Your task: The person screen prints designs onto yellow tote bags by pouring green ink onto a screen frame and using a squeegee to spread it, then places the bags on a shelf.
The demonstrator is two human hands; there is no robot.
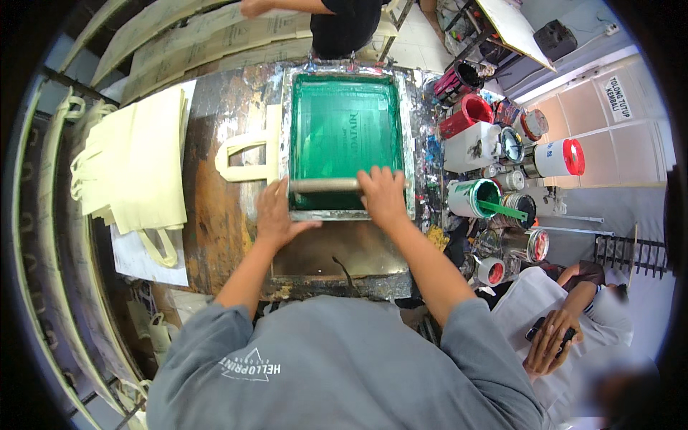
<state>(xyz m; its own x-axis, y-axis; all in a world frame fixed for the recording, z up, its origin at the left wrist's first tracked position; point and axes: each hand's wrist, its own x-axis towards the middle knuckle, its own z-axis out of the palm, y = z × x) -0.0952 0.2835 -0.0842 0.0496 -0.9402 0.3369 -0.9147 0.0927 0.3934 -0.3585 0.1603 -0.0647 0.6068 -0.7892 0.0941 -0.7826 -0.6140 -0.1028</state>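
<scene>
A screen-printing frame [405, 154] lies flat on the stained worktable, its mesh [344, 122] covered with green ink. Across the near part of the mesh lies a squeegee [326, 185] with a long pale handle. My right hand [385, 195] is closed over the right part of that handle. At the frame's near left corner rests my left hand [274, 215], its fingers along the edge by the squeegee's left end and its thumb stretched out to the right. From under the frame's left side sticks out a cream tote bag [273, 140] with its handle loop.
Cream bags [143, 158] are stacked on white paper [147, 261] at the left. Racks [82, 244] holding bags line the left and far sides. Ink tubs, including a green-stained bucket [464, 195], crowd the right. One person [344, 29] stands beyond the table; another [548, 308] is at the right.
</scene>
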